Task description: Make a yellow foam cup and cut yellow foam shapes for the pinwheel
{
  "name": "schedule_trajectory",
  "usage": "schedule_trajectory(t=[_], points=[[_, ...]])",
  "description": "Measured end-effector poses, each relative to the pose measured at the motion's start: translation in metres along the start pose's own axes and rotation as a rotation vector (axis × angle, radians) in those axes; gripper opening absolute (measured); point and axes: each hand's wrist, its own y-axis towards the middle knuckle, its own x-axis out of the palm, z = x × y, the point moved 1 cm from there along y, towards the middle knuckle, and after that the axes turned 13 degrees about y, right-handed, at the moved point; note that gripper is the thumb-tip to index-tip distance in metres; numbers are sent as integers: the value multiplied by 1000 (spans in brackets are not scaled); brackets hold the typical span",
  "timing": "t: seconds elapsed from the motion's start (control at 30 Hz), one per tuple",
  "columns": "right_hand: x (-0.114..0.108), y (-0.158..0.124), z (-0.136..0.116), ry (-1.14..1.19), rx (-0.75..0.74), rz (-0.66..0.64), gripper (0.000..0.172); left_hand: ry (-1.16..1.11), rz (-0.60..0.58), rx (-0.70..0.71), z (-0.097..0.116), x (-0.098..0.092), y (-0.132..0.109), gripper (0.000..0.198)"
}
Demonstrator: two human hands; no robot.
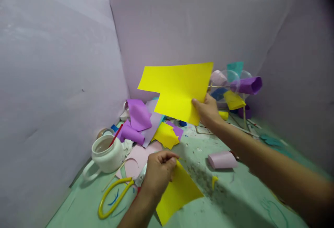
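Note:
My right hand [208, 111] grips a large yellow paper sheet [180, 85] by its right edge, thumb on the near face. The sheet is raised above the table and has a step cut out of its lower left. Lower down, my left hand [160, 168] pinches the top corner of a smaller yellow paper piece [180, 193], which hangs close over the tabletop. Yellow-handled scissors [114, 195] lie left of my left hand, their blades partly hidden behind it. A curled pink paper tube [222, 160] rests below my right forearm.
On the left stands a white mug [108, 155] with a red stick in it. Purple paper [138, 115] and yellow scraps [166, 135] are piled behind. At the back right is a construction with a purple paper tube [247, 85]. Pale walls [195, 26] enclose the green table [247, 189].

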Motion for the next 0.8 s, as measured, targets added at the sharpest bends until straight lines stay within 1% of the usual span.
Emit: schedule_trajectory(t=[0.07, 0.17, 0.27, 0.37, 0.47, 0.5, 0.6, 0.63, 0.67, 0.7, 0.73, 0.8], points=[[32, 24, 12, -42, -2, -30, 30, 20, 26, 13, -4, 0, 1, 18], [75, 43, 30, -116, 20, -38, 26, 50, 59, 55, -8, 2, 1, 16], [108, 44, 45, -190, 80, -53, 28, 75, 87, 94, -14, 4, 0, 18], [125, 33, 50, -245, 149, -63, 30, 128, 92, 107, -21, 6, -1, 21], [126, 22, 43, -281, 154, -49, 34, 182, 82, 118, -25, 5, 0, 23], [123, 20, 37, -288, 139, -47, 39, 195, 73, 127, -25, 5, 1, 23], [109, 18, 14, -285, 93, -68, 63, 225, 55, 144, -23, 3, 2, 23], [104, 16, 5, -276, 82, -89, 67, 228, 60, 152, -23, 3, 3, 23], [97, 12, -4, -264, 73, -119, 67, 225, 75, 166, -22, 3, 3, 22], [91, 5, -13, -247, 64, -162, 63, 217, 100, 183, -22, 3, 3, 22], [85, -5, -21, -221, 52, -228, 56, 213, 131, 197, -22, 3, 3, 21], [72, -34, -32, -146, 39, -398, 38, 225, 197, 202, -22, 3, 3, 19]])
